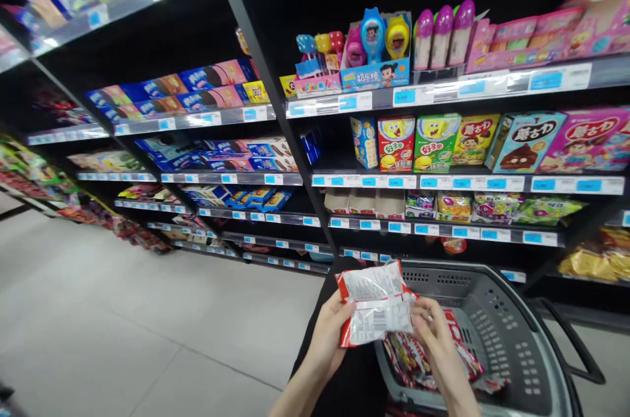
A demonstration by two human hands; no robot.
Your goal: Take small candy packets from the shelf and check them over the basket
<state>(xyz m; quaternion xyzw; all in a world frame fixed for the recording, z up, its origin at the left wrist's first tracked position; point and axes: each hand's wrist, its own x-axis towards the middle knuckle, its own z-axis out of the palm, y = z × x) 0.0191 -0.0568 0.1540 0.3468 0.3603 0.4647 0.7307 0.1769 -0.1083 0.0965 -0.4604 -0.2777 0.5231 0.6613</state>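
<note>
Between both hands is a white and red snack bag (pixel 377 302), its printed back with a barcode facing up. My left hand (pixel 331 330) grips the bag's left edge, thumb on top. At the right edge, my right hand (pixel 436 331) pinches the bag with its fingers. Below and to the right stands a grey shopping basket (pixel 512 338), partly behind my right forearm. Several red and multicoloured snack packets (pixel 408 358) lie inside it. The bag is held over the basket's left rim and my dark-clothed leg (pixel 315 351).
Black store shelves (pixel 275 49) run across the view, with price labels along their edges. Snack boxes (pixel 396 144) and candy displays (pixel 377 49) fill parts of them. The basket's black handle (pixel 575 345) sticks out right. Grey tiled floor (pixel 147 318) lies at left.
</note>
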